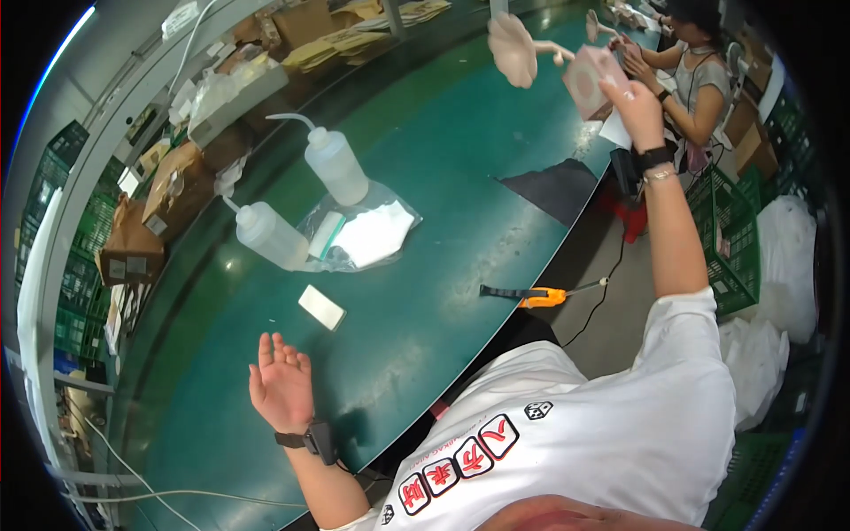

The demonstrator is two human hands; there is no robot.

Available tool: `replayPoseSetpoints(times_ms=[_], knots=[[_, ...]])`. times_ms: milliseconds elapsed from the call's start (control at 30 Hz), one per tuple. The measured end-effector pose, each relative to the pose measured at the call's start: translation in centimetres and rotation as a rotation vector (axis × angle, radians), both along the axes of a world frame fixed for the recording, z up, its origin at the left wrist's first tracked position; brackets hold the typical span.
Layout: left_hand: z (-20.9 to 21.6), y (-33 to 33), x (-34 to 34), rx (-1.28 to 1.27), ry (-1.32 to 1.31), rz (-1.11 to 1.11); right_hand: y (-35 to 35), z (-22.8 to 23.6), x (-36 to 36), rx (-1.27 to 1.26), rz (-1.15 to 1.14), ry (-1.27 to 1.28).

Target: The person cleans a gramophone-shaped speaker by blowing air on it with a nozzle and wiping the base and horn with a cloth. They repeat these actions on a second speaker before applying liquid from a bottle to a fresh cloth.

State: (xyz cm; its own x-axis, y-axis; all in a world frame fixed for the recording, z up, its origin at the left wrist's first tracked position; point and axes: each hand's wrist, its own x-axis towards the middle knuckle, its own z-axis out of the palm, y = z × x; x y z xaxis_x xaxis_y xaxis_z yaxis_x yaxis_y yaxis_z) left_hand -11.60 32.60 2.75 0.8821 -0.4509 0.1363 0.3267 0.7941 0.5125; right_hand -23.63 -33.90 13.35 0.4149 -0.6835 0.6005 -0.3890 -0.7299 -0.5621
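My right hand (636,111), raised at the far right, grips a pink block-like base (584,87) with a round mark on its face. From it a thin stem runs left to a pale pink flower-shaped piece (513,50); the two appear joined. My left hand (285,385) hovers over the near left of the table, palm up and fingers spread, holding nothing. Nearest to it lies a small white rectangular block (321,308). Beyond that stand two translucent squeeze bottles, one with a bent spout (336,166) and one tilted-looking (270,235).
A clear bag with white sheets (376,234) lies beside the bottles. At the table's near edge is an orange-handled tool (542,296); a dark cloth (553,188) lies further right. A co-worker (699,84) sits at the far right. Green crates (722,230) and cardboard boxes (173,190) flank the table.
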Motion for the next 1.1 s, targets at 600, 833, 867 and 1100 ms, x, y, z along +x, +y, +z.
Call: replayPoseSetpoints(times_ms=[600, 833, 867, 1100], knots=[[-0.9, 1.2, 0.6, 0.050, 0.013, 0.135, -1.8, -2.8, 0.0, -0.122, -0.115, 0.006], [-0.2, 0.5, -0.4, 0.026, 0.030, 0.057, 18.1, 4.5, -9.5, 0.024, 0.428, -1.043], [0.0, 0.3, -0.9, 0.032, 0.028, 0.052, 21.0, 4.0, -10.6, -0.335, 0.058, -0.818], [-1.3, -0.2, -0.1, 0.054, -0.086, -0.014, 38.0, 0.1, -0.8, -0.007, 1.128, -0.580]])
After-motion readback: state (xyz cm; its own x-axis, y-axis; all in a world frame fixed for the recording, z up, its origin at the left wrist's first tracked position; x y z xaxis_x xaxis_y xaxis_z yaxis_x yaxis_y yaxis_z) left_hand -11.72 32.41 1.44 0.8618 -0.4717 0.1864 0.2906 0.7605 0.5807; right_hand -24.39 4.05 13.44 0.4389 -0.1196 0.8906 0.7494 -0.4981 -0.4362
